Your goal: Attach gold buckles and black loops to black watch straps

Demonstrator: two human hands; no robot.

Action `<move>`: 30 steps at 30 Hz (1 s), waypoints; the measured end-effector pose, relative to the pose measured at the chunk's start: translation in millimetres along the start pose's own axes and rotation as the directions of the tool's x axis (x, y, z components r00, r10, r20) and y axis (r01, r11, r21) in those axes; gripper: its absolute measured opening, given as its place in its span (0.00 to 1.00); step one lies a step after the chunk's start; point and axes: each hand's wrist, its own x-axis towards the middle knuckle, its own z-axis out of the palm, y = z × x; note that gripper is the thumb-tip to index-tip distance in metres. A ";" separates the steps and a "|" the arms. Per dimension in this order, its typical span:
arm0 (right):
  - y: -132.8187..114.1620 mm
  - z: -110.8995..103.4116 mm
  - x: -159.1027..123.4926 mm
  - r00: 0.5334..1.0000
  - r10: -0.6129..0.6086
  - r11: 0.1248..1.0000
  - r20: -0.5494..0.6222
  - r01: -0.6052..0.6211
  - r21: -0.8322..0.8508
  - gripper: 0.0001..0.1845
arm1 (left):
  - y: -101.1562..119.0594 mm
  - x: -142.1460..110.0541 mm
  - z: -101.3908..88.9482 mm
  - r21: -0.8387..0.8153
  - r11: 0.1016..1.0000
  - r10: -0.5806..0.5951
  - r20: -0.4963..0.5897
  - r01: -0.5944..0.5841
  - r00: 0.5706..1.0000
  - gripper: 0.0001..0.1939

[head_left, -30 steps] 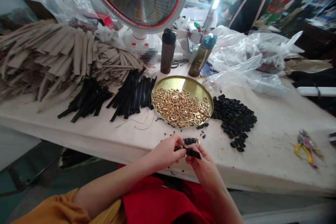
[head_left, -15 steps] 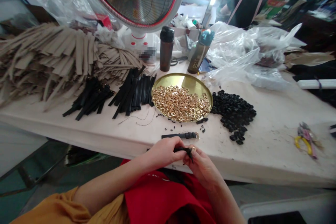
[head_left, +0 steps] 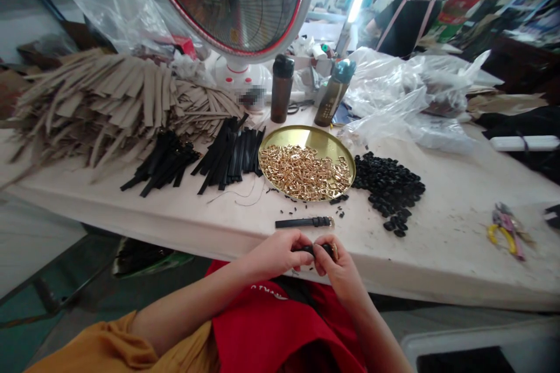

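Note:
Both hands meet at the table's front edge around a short black strap (head_left: 310, 249) with a gold buckle (head_left: 335, 252) at its right end. My left hand (head_left: 282, 253) pinches the strap's left part. My right hand (head_left: 335, 262) grips it beside the buckle; the fingers hide much of the strap. Just beyond them lies another black strap (head_left: 301, 222) with a buckle and loops on it. Behind that stands a round gold tray (head_left: 326, 135) holding a heap of gold buckles (head_left: 301, 172). A pile of small black loops (head_left: 389, 183) lies to its right.
Bundles of black strips (head_left: 234, 154) and a large stack of beige strips (head_left: 126, 90) lie left. A fan heater (head_left: 245, 6), two bottles (head_left: 282, 88) and clear plastic bags (head_left: 394, 93) stand behind. Pliers (head_left: 505, 233) lie right. A person (head_left: 402, 20) is in the background.
My right hand has shifted its grip, its thumb now over the black strap near the buckle. The strap, which stuck out downward before, is now mostly covered by fingers. The view has shifted slightly.

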 end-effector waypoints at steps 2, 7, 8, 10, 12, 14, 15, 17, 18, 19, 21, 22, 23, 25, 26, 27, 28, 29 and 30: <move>0.0 0.1 -0.7 1.000 -0.023 0.999 -0.018 0.022 -0.036 0.13 | -1.7 -0.6 -1.2 -0.065 0.998 -0.009 0.040 0.011 0.999 0.12; 0.0 -2.4 2.4 0.992 -0.122 0.950 0.032 0.126 -0.286 0.09 | -5.5 0.0 -7.4 -0.057 0.996 -0.062 0.028 0.063 0.998 0.13; 0.1 -4.0 3.4 0.989 -0.135 0.929 0.065 0.149 -0.339 0.08 | -6.3 0.7 -7.9 -0.019 0.998 -0.063 0.031 0.064 0.997 0.12; -0.1 -8.0 5.3 0.979 -0.137 0.887 0.148 0.188 -0.423 0.07 | -7.9 2.2 -7.7 0.062 0.997 -0.058 0.054 0.054 0.997 0.11; -0.3 -12.2 6.9 0.965 -0.110 0.863 0.237 0.211 -0.458 0.05 | -9.0 3.7 -6.5 0.121 0.991 -0.075 0.083 0.065 0.994 0.12; 0.5 -15.2 8.3 0.955 -0.086 0.872 0.285 0.210 -0.441 0.05 | -9.3 5.2 -5.8 0.150 0.985 -0.107 0.104 0.091 0.989 0.13; 1.7 -15.9 8.9 0.957 -0.076 0.889 0.279 0.192 -0.417 0.05 | -9.2 6.1 -6.2 0.152 0.984 -0.109 0.116 0.091 0.987 0.13; 5.8 -15.4 10.1 0.976 -0.054 0.932 0.210 0.125 -0.340 0.07 | -8.7 8.6 -8.5 0.136 0.989 -0.079 0.138 0.060 0.987 0.15; 8.4 -14.2 10.7 0.986 -0.039 0.953 0.161 0.085 -0.291 0.08 | -8.4 10.1 -10.3 0.126 0.991 -0.060 0.151 0.041 0.987 0.18; 11.2 -12.6 11.2 0.993 -0.022 0.970 0.113 0.048 -0.237 0.09 | -8.2 12.0 -12.1 0.117 0.993 -0.051 0.163 0.032 0.985 0.22; 16.3 -8.8 12.0 0.999 0.015 0.991 0.033 -0.010 -0.135 0.10 | -8.4 16.3 -14.7 0.099 0.994 -0.069 0.179 0.051 0.982 0.27; 18.2 -6.9 12.4 1.000 0.031 0.995 0.004 -0.030 -0.095 0.11 | -9.0 18.8 -15.1 0.087 0.994 -0.085 0.176 0.071 0.981 0.27; 19.6 -5.4 12.7 0.999 0.041 0.997 -0.026 -0.043 -0.069 0.11 | -9.7 21.5 -14.7 0.071 0.994 -0.099 0.162 0.089 0.982 0.26; 21.3 -3.8 13.3 0.995 0.042 0.997 -0.090 -0.047 -0.054 0.12 | -11.7 26.7 -12.1 0.039 0.993 -0.120 0.110 0.116 0.987 0.23; 21.9 -3.9 13.5 0.993 0.033 0.997 -0.116 -0.040 -0.060 0.12 | -12.7 29.1 -10.3 0.026 0.991 -0.132 0.086 0.130 0.987 0.23; 22.6 -4.6 13.6 0.991 0.022 0.997 -0.132 -0.032 -0.070 0.12 | -13.4 31.0 -8.5 0.020 0.989 -0.147 0.070 0.146 0.987 0.22; 23.4 -5.8 13.4 0.990 0.014 0.997 -0.140 -0.025 -0.079 0.12 | -13.7 32.5 -7.2 0.025 0.986 -0.167 0.069 0.165 0.984 0.20; 24.4 -7.2 13.0 0.991 0.012 0.996 -0.136 -0.024 -0.085 0.12 | -13.6 33.3 -6.4 0.048 0.981 -0.192 0.085 0.188 0.978 0.17; 25.6 -8.6 12.3 0.992 0.014 0.996 -0.127 -0.026 -0.087 0.12 | -13.0 33.6 -6.3 0.083 0.975 -0.216 0.116 0.207 0.970 0.14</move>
